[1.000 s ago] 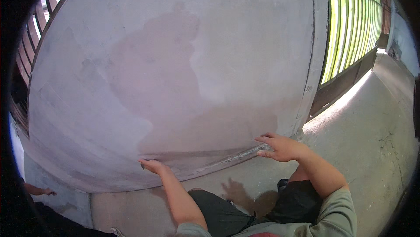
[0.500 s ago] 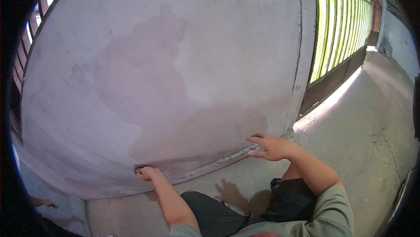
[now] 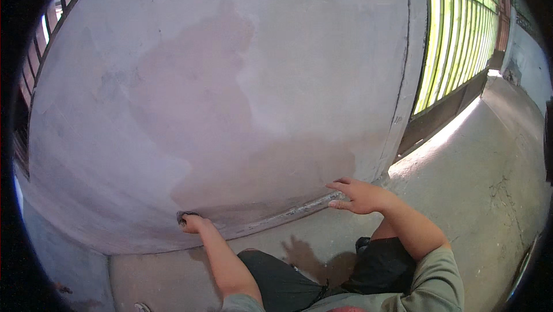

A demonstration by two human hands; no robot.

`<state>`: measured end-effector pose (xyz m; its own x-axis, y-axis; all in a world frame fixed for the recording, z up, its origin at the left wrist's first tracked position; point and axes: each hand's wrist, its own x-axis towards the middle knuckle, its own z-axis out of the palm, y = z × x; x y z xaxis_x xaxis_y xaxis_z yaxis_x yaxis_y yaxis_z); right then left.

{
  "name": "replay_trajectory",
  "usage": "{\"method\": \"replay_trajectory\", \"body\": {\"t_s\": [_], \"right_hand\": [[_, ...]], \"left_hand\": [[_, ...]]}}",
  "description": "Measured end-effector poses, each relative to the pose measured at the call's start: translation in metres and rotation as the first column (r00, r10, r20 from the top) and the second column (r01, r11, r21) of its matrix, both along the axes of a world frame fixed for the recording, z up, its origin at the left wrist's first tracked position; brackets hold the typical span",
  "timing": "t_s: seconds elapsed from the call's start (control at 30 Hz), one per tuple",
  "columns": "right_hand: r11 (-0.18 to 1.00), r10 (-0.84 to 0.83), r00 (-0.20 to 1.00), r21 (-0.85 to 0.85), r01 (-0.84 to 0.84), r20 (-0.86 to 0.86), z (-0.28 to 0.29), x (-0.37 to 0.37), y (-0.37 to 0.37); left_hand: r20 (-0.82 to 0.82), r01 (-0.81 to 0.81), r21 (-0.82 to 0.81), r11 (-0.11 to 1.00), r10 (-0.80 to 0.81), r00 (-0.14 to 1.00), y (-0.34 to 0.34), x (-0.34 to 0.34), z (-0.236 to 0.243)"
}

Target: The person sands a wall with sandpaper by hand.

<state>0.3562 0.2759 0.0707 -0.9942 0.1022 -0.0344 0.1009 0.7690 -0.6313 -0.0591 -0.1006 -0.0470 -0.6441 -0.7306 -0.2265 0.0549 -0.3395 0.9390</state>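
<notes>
Low on the wall [image 3: 219, 110], my left hand [image 3: 194, 224] is closed round a small dark grey piece [image 3: 183, 215], sandpaper or cloth, I cannot tell which. The piece is at the wall's surface, near the foot of a brownish damp-looking patch [image 3: 271, 165]. To the right, my right hand [image 3: 358, 196] is held out with fingers and thumb apart and nothing in them. Its fingertips are close to the wall above a rough ledge [image 3: 299, 207] at the base; whether they touch cannot be made out.
Right of the wall stands a barred gate [image 3: 455, 47] with bright light behind it. A concrete floor [image 3: 472, 197] runs along the wall's foot and out to the right. Another bluish wall [image 3: 63, 248] meets this one at lower left. More bars [image 3: 37, 53] show at the upper left.
The view has shifted a little, so the wall and gate sit further right. Another person's hand at the lower left edge is now barely visible. My two hands have hardly moved.
</notes>
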Motion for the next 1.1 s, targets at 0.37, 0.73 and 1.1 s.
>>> {"method": "replay_trajectory", "body": {"t_s": [0.37, 0.73, 1.1], "right_hand": [[1.0, 0.007, 0.999, 0.0, -0.007, 0.032, 0.007, -0.001, -0.008], [0.999, -0.018, 0.998, -0.048, 0.021, 0.063, 0.006, 0.003, -0.002], [0.966, -0.115, 0.953, -0.255, 0.042, -0.279, 0.025, -0.012, -0.014]], "left_hand": [[-0.025, 0.052, 0.083, 0.995, -0.05, 0.998, 0.011, 0.018, 0.014], [-0.264, 0.167, 0.037, 0.985, -0.152, 0.953, 0.037, 0.041, 0.041], [-0.238, 0.225, 0.199, 0.954, -0.175, 0.955, 0.051, 0.058, 0.058]]}}
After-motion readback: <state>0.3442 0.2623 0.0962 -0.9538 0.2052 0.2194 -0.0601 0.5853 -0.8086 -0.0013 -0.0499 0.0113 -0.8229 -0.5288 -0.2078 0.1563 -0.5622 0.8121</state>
